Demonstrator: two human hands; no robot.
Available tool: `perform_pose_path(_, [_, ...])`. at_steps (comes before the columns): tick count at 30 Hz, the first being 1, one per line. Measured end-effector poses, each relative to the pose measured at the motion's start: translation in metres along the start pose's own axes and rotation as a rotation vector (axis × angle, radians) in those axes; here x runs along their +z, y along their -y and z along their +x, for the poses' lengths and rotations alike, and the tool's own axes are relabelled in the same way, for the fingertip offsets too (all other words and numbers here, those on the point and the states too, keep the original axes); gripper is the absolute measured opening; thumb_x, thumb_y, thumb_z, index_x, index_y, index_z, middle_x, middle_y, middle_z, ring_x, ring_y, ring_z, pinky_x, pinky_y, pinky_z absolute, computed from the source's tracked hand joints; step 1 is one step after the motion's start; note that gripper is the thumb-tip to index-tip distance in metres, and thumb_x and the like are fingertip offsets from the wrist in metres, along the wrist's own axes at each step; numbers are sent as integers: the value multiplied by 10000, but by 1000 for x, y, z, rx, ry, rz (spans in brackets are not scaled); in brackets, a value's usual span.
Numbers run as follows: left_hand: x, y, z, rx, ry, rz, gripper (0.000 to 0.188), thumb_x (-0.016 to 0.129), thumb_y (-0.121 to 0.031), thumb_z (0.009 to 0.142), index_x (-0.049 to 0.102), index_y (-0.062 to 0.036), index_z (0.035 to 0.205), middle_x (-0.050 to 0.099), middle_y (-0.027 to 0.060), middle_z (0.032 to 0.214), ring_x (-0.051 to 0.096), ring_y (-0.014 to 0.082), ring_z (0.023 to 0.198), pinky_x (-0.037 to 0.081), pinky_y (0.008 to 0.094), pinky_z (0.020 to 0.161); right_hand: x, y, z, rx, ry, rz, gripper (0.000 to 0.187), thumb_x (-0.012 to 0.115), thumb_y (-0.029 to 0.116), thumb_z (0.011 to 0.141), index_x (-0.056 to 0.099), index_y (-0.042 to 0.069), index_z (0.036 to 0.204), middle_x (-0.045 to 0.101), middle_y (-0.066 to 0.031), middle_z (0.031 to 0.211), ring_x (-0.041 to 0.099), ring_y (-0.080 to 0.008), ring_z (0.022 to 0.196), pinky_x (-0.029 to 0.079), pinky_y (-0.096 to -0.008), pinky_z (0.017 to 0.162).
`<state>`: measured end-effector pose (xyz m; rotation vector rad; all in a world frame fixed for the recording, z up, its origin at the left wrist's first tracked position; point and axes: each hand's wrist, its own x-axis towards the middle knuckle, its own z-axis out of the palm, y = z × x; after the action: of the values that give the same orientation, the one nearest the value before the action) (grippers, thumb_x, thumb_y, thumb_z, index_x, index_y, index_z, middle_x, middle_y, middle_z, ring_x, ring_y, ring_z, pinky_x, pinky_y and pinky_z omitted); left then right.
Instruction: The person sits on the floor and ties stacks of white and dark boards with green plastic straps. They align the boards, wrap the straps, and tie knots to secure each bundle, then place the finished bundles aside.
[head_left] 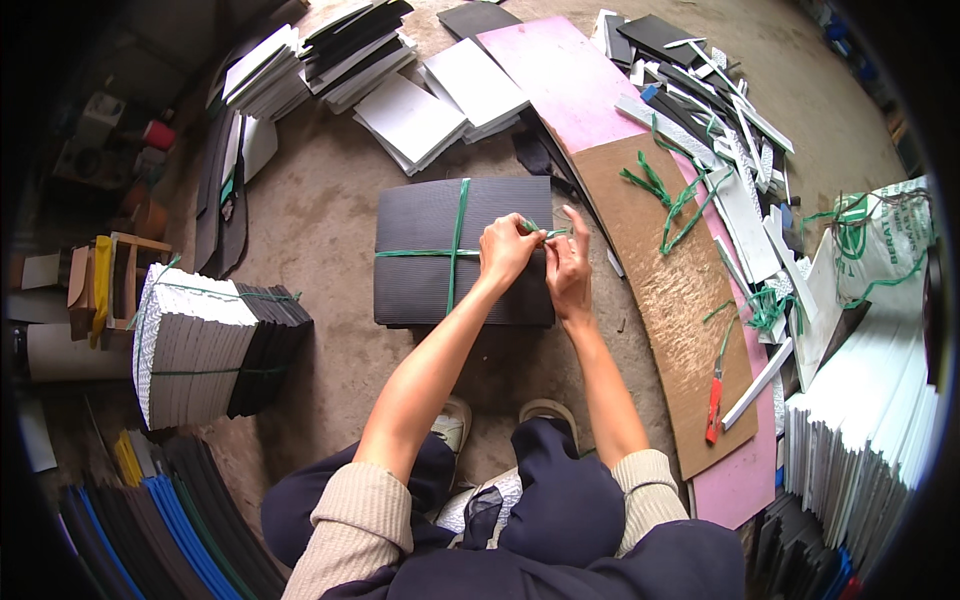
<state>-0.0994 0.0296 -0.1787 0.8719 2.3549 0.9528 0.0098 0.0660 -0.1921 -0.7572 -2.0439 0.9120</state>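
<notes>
In front of my feet stands a stack of black ribbed sheets (pixel 415 218), bound crosswise with green twine (pixel 459 215). Over its right side, my left hand (pixel 508 252) pinches the twine between thumb and fingers. My right hand (pixel 568 272) is close beside it, near the stack's right edge, pinching the same twine with one finger raised. Between the two hands the loose twine ends are bunched, and the fingers partly hide them, so I cannot tell whether there is a knot.
To the right, a worn brown board (pixel 640 290) lies over a pink sheet (pixel 560 80), with a red utility knife (pixel 714 405) and loose green twine on it. Offcuts (pixel 745 190) pile beyond. A tied bundle (pixel 200 345) stands left; white sheets (pixel 410 120) lie ahead.
</notes>
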Motion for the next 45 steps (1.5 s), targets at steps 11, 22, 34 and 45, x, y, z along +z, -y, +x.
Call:
perform_pose_path(11, [-9,9,-7,509,-10,-75,139,664,-131,674,637,-25,760,616,102,730,604,228,648,469,295,586,6,-17,1,336,-47,351,23,493,19,809,511,5,806,596,-108,659,604,-216,646,455,-317,609])
perform_pose_path(22, [-20,6,23,68,389,-253,199,647,-223,752,660,-25,770,614,23,647,530,60,602,421,233,565,-10,-31,1,86,-84,45,239,645,176,743,500,36,871,410,-94,941,485,-184,723,432,-310,622])
perform_pose_path(34, [-19,5,25,5,390,-309,165,638,-179,755,654,-36,835,641,51,757,570,77,735,428,218,654,6,-19,19,274,-6,188,273,480,199,854,474,-25,700,472,-147,614,485,-237,534,365,-357,510])
perform_pose_path(45, [-15,-9,5,239,-26,242,327,650,-316,705,603,-15,824,558,129,759,515,252,843,428,368,704,8,-35,-14,500,-151,142,264,481,169,848,467,-12,658,446,-124,551,379,-182,466,313,-321,462])
